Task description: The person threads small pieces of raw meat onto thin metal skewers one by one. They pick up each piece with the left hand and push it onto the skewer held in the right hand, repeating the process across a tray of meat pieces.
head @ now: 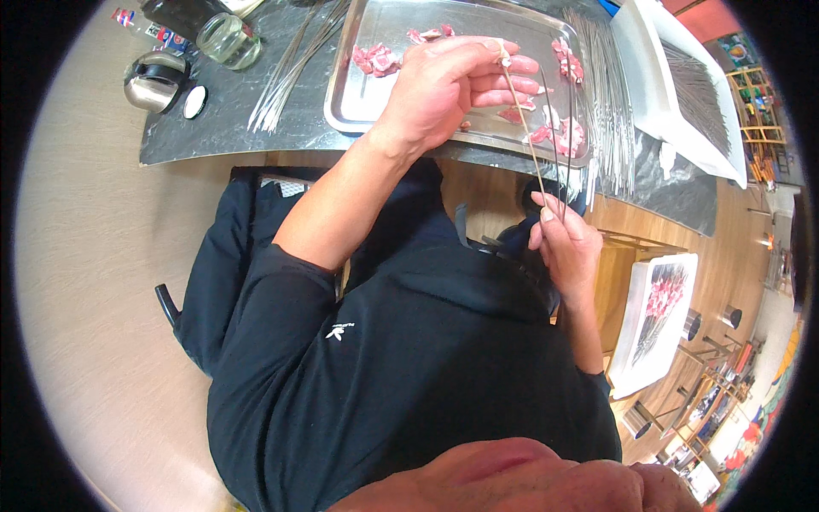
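My left hand (448, 83) is palm up over a metal tray (339, 96), its thumb and index finger pinching a small pale piece of meat or fat (504, 56) at the tip of a thin skewer (526, 121). Lower right, beyond the tray's near edge, my right hand (566, 246) grips that skewer near its lower visible part, along with two darker skewers (570, 128). Raw red meat pieces lie in the tray: a pile (376, 59) at left, some (430, 33) at the back, and more (566, 136) at right. My left fingers hide part of the tray.
Loose metal skewers (601, 96) lie right of the tray, others (288, 70) left. A white container (646, 38) of skewers stands far right. At left are a glass jar (230, 41), a metal kettle (153, 81) and a lid (195, 102). A white tray (624, 377) with skewered meat sits lower right.
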Tool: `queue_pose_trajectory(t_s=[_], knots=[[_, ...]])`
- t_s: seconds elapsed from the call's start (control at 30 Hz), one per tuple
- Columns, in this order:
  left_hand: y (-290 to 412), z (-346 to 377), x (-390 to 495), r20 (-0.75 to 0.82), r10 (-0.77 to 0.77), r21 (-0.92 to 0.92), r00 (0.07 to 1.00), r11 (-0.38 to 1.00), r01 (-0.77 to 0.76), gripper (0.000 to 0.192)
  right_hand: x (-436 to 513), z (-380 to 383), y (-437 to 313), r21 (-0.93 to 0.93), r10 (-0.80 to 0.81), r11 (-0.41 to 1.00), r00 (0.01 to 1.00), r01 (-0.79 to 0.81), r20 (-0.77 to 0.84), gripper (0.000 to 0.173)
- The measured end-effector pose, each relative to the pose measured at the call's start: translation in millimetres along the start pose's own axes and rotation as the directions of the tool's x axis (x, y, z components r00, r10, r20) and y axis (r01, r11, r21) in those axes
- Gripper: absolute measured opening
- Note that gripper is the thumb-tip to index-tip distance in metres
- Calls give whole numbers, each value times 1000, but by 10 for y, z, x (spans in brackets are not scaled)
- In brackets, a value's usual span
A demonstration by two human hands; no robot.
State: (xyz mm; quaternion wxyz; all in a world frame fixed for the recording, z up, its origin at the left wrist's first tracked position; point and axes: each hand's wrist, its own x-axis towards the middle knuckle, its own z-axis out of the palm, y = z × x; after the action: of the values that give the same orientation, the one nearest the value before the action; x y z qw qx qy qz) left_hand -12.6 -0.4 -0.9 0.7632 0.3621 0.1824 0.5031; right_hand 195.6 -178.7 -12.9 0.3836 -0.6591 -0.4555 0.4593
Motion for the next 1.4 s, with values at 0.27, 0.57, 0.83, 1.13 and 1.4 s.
queue_pose_trajectory(t_s=[0.27,0.57,0.83,1.13,1.4], knots=[[29,-11,-40,34,-29,-2,999,1000,29,37,8,30,48,-2,-84,996,996,84,-8,27],[-1,78,-39,11,-56,-23,998,998,56,38,74,101,77,-36,-185,982,983,184,-9,28],[-111,204,-81,56,-79,17,995,997,78,33,130,165,-41,80,-118,990,993,119,-17,28],[108,25,-215,-3,-34,823,999,568,22,43,167,157,-26,254,-85,962,994,100,-69,30],[1011,-623,376,59,24,945,998,-323,-48,18,160,122,17,284,-93,954,995,101,-43,31]])
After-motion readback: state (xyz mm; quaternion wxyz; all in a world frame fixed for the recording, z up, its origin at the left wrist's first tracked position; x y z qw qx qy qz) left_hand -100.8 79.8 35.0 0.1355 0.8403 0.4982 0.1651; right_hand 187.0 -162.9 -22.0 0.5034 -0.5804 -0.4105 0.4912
